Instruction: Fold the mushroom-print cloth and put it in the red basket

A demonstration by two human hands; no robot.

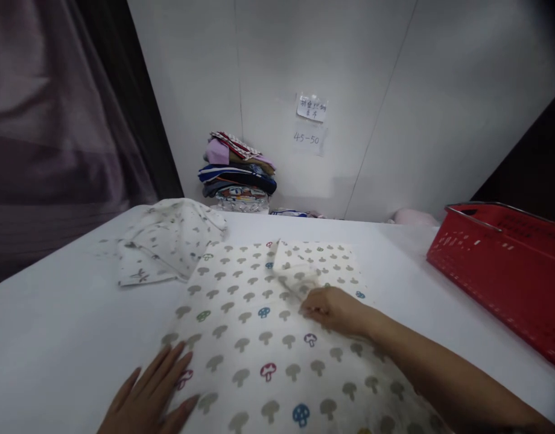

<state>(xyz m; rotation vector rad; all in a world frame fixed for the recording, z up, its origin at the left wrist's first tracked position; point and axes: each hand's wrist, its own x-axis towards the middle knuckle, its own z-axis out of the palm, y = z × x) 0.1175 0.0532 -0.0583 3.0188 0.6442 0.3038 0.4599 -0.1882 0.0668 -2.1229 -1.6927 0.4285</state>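
A white cloth (254,355) printed with grey and coloured mushrooms lies spread over the near middle of the table. My left hand (153,392) rests flat on its left edge, fingers stretched out. Above the cloth's right half, my right hand (334,308) is closed on a lifted, folded-over part of the same cloth, slightly blurred. The fold runs from the far edge toward that hand. Beyond the left side, a second white cloth (173,241) with small grey prints sits crumpled, touching or close to the first.
A red plastic basket (499,271) with a metal handle stands at the right. Folded fabrics (239,172) are stacked against the wall behind the white table (46,337). Paper notes (311,108) hang on the wall. A purplish curtain (55,120) hangs at the left.
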